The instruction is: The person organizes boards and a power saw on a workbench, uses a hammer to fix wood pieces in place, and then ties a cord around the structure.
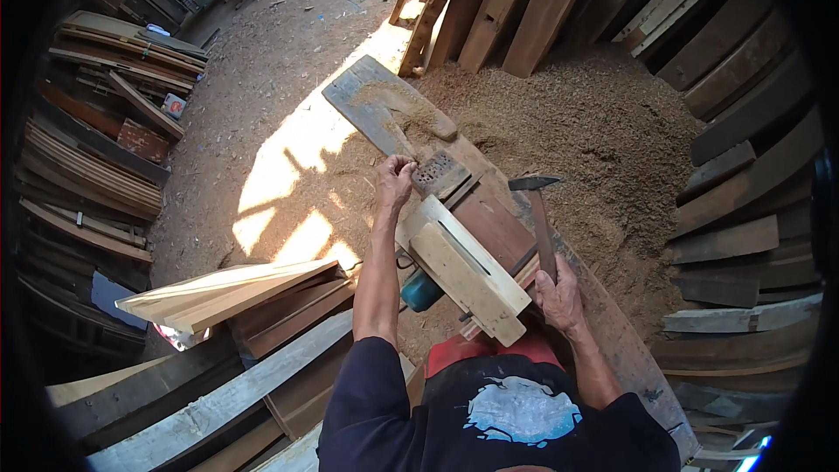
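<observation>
My right hand [561, 299] is wrapped round the handle of a hammer [544, 232], its dark metal head raised over the bench's right side. My left hand [396, 177] is closed in a pinch beside a small wooden block [441, 175] dotted with holes. Whatever the fingertips hold is too small to make out. Between my arms, close to my body, lie a pale plank [476, 252] with a long slot and a tan board [459, 280] against it. A reddish-brown board [491, 225] lies to their right. All rest on or over a long wooden bench [616, 323].
A teal tool body [421, 291] shows under the boards' left side. Sawdust [585, 140] is heaped to the right and beyond the bench. Planks [549, 9] lean at the back; timber stacks [96, 166] line the left, and more boards [734, 240] the right.
</observation>
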The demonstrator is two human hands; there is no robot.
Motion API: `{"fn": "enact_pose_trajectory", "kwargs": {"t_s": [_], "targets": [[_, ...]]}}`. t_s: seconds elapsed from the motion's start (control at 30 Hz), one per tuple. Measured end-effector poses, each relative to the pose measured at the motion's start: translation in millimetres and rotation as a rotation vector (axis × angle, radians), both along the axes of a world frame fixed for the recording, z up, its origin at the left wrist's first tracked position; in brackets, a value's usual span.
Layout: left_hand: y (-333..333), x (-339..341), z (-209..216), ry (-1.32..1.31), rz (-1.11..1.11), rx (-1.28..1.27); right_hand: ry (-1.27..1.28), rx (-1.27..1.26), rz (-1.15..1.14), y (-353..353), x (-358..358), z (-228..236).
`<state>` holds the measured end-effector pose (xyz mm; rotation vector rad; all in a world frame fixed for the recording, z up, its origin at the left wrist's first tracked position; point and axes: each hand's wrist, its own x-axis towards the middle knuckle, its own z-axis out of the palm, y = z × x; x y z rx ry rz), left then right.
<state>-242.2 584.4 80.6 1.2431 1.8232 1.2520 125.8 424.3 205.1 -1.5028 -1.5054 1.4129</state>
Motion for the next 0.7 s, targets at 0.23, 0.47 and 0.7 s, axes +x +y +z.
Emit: {"fn": "enact_pose_trajectory", "kwargs": {"t_s": [0.23, 0.47, 0.7], "targets": [[20.7, 3.3, -36.3, 0.083, -0.008, -0.097, 0.061, -0.085, 0.031, 56.5, -31.3, 13.5], [15.7, 2.7, -54.0, -0.036, 0.001, -0.029, -0.002, 0.004, 0.115, 77.3, -39.8, -8.5], [11.8, 3.3, -54.4, -0.050, 0.094, -0.028, -0.035, 0.025, 0.172, 82.1, -43.1, -13.9]]}}
